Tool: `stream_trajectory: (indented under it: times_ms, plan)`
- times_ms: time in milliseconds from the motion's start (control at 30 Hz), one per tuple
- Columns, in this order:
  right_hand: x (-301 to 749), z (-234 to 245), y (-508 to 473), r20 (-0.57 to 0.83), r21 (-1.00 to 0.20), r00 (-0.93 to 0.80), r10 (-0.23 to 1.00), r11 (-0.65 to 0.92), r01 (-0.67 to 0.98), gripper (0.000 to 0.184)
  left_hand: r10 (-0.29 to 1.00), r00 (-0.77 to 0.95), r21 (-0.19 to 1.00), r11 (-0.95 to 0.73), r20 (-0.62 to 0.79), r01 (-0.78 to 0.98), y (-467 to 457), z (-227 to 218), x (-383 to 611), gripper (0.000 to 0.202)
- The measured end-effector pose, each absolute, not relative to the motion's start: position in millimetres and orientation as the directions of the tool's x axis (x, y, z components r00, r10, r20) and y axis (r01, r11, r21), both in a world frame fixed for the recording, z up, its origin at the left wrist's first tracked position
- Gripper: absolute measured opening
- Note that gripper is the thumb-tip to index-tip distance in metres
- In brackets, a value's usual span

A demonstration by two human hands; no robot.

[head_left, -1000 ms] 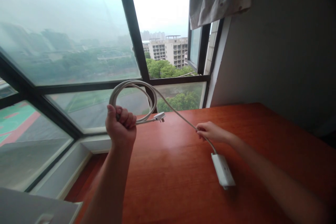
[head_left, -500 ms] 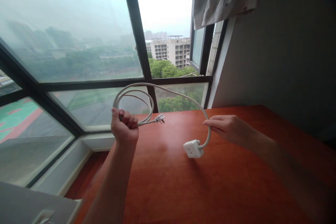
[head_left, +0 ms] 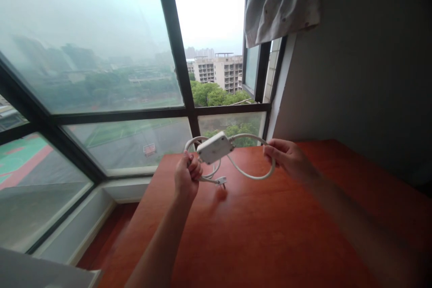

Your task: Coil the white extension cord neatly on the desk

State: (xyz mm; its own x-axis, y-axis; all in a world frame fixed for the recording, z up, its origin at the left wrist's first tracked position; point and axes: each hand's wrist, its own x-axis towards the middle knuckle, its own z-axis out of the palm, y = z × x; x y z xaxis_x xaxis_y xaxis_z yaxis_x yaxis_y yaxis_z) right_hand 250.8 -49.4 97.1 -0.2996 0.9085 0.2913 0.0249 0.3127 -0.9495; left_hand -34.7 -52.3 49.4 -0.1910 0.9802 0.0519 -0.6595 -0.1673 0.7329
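Now that the socket block [head_left: 214,147] has been lifted off the bench [head_left: 270,234], it is held beside the left hand [head_left: 187,179], fisted on the coiled cord [head_left: 249,174], whose last loop is gripped by the right hand [head_left: 286,158].

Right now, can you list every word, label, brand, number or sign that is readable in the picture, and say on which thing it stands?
None can be read.
The white power strip, held up between the left hand and the right hand, shows a plain side with no print.
The cord and plug bear no visible marks.
The distant buildings outside the window are too small and hazy to show any sign.
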Motion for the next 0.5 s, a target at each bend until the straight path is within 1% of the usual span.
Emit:
stream_trajectory:
  times_ms: [33, 100, 200, 300, 433, 500]
  plan:
    - [243.3, 96.7, -52.8, 0.273, -0.962, -0.271, 0.923, 0.259, -0.086, 0.033, 0.983, -0.172, 0.735, -0.158, 0.058, -0.660, -52.6, 48.1, -30.5, 0.030]
    - [227.5, 98.7, -59.2, 0.256, -0.944, -0.260, 0.931, 0.182, -0.275, 0.033, 0.988, -0.135, 0.744, -0.149, 0.080, -0.651, -54.1, 48.0, -22.0, 0.030]
    - [208.0, 107.3, -63.5, 0.238, -0.877, -0.287, 0.928, 0.078, -0.474, 0.029, 0.986, -0.130, 0.786, -0.159, 0.102, -0.597, -57.0, 51.5, -9.5, 0.031]
    - [197.7, 115.5, -60.1, 0.186, -0.840, -0.319, 0.929, -0.018, -0.543, 0.027, 0.985, -0.118, 0.849, -0.167, 0.124, -0.502, -59.6, 55.3, 2.0, 0.034]
    - [191.1, 112.9, -53.9, 0.104, -0.820, -0.320, 0.942, -0.101, -0.564, 0.027, 0.981, -0.052, 0.918, -0.192, 0.185, -0.348, -63.4, 60.4, 14.7, 0.040]
    - [187.3, 106.1, -53.2, 0.078, -0.829, -0.333, 0.940, -0.124, -0.545, 0.027, 0.976, -0.025, 0.942, -0.214, 0.215, -0.260, -66.2, 63.6, 19.4, 0.042]
